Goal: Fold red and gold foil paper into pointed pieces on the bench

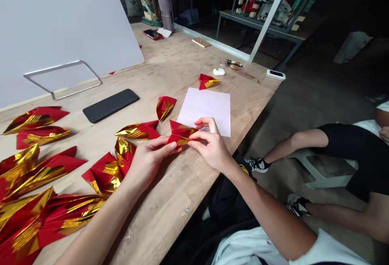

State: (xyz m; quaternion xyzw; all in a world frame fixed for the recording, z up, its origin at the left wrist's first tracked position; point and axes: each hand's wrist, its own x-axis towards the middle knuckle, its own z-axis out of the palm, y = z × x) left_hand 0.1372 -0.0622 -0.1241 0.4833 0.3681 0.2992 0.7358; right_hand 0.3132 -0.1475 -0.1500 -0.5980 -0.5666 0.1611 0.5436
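Observation:
Between my two hands is a red and gold folded paper ingot (179, 133), held just above the table near its front edge. My left hand (152, 153) pinches its left end between thumb and fingers. At the right end, the fingers of my right hand (209, 141) close on the paper. A white sheet of paper (208, 109) lies flat just behind my hands. Around it on the table sit other folded red and gold pieces: one (208, 81) past the sheet, one (165, 107) to its left, and another (138, 130) beside my left hand.
Many more folded pieces (45, 172) crowd the table's left side. A black phone (111, 105) lies behind them, near a white board (67, 26) with a metal handle. An earbud case (219, 71) and a small white device (275, 74) lie toward the right edge. Another person (343, 147) sits at right.

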